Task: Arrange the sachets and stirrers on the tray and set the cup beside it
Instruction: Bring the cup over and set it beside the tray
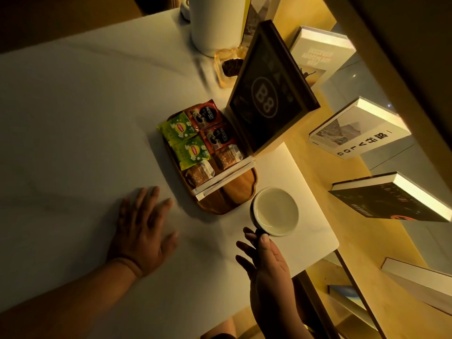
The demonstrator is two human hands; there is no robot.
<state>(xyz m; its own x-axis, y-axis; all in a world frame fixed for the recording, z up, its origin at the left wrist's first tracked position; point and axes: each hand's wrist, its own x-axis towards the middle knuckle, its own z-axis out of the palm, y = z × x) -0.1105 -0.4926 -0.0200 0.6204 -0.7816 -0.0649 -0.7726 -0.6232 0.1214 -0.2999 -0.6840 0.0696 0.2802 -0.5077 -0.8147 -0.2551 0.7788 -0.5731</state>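
A wooden tray (241, 192) lies on the white table. On it sit two green tea sachets (189, 150), two red coffee sachets (212, 126) and two brown sugar packets (199, 173) in paired rows. Two white wrapped stirrers (223, 179) lie across the tray just below the packets. An empty dark cup (276, 211) with a pale inside stands on the table at the tray's near right corner. My right hand (266, 263) pinches the cup's handle. My left hand (144, 231) rests flat on the table left of the tray, fingers apart.
A dark framed sign (266, 94) marked B8 leans behind the tray. A white kettle (215, 23) and a glass ashtray (228, 66) stand further back. Several books (359, 130) sit on lit wooden shelves to the right. The table edge (318, 263) runs close behind the cup.
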